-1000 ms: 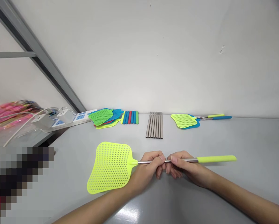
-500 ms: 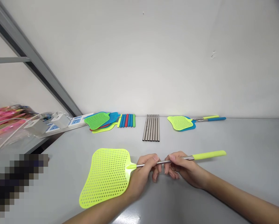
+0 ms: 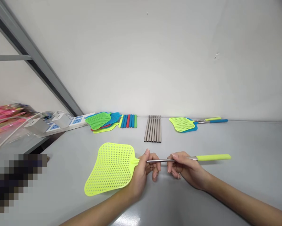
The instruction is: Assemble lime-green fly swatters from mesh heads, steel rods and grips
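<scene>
A fly swatter with a yellow-green mesh head (image 3: 112, 168), a metal rod (image 3: 163, 160) and a yellow-green handle (image 3: 213, 157) is held level above the grey table (image 3: 249, 175). My left hand (image 3: 143, 172) is closed on the rod just beside the mesh head, its thumb pointing up. Close to the handle end, my right hand (image 3: 184, 168) pinches the rod between thumb and fingers. A short stretch of bare rod shows between the two hands.
Near the wall lie stacked mesh heads (image 3: 98, 121), a row of coloured handles (image 3: 128, 121), several metal tubes (image 3: 153, 128) and two swatters, one yellow-green (image 3: 181, 124) and one blue (image 3: 217, 121). A power strip (image 3: 72, 123) and plastic-bagged items (image 3: 11, 116) are at the left.
The swatter's mesh head has moved slightly up and right and the rod lies more level. My left hand has turned, its thumb now pointing upward; my right hand keeps its pinch.
</scene>
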`<act>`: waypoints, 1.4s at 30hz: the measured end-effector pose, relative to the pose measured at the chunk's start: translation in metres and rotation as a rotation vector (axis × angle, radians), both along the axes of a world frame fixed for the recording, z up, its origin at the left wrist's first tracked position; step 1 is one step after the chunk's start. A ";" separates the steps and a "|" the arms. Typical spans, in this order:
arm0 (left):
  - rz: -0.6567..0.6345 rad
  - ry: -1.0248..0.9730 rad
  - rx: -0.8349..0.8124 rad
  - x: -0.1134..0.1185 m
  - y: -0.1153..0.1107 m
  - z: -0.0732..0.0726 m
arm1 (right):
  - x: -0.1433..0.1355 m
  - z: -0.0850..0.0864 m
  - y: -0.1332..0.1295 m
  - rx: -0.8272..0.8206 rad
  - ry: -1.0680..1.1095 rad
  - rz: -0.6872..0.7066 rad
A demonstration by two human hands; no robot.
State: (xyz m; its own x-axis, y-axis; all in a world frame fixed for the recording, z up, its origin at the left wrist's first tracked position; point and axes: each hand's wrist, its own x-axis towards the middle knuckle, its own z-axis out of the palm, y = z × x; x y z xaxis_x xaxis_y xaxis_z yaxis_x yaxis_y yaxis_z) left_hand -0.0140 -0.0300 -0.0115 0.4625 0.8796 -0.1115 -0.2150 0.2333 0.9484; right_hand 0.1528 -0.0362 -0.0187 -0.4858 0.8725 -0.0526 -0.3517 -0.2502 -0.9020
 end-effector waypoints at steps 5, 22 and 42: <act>-0.025 0.065 0.044 0.001 -0.002 0.002 | -0.001 -0.001 -0.001 0.109 -0.051 0.058; -0.124 0.181 0.161 0.000 -0.006 0.008 | -0.002 -0.001 -0.002 0.177 -0.101 0.123; -0.207 -0.010 -0.134 -0.001 0.007 0.008 | -0.006 0.003 -0.001 -0.030 -0.079 -0.075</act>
